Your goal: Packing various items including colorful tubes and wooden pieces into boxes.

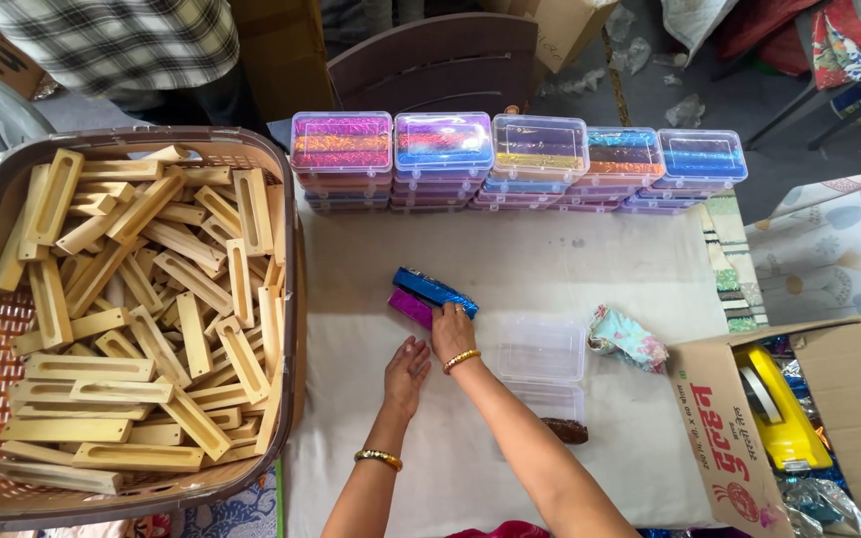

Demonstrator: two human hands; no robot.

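White cloth (510,269): right hand (452,332) touches blue foil block (435,291), left hand (408,374) flat.

Before you, a table under a white cloth (550,269), a row of stacked clear boxes of glittery bars (515,164) along its far edge, blue and purple foil-wrapped bars (429,295) mid-table, an open clear box (540,349), a floral cloth scrap (628,337), perhaps a brown bar (565,430) near you.

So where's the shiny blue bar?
The shiny blue bar lies mid-table on the white cloth, under the right hand, beside a purple bar.
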